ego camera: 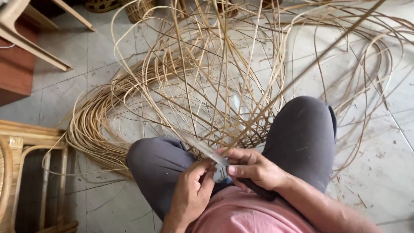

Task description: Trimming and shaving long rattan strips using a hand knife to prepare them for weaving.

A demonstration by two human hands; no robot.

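We cannot see the base of the woven cane work (241,138): it sits behind the knees, and its long strands run off the top edge. The knife blade (202,149) is blurred, its handle buried in the right hand (254,168). Left of the cane work, the bamboo chair (26,172) is cut by the frame's edge. The baskets (129,6) above it show only their bottoms.

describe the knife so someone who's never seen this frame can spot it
Start at the knees in dark trousers at bottom centre; both hands meet between them. The knife runs from the right hand up-left past the left hand. It is a flat grey blade, unlike the thin tan cane strips fanning out above it.
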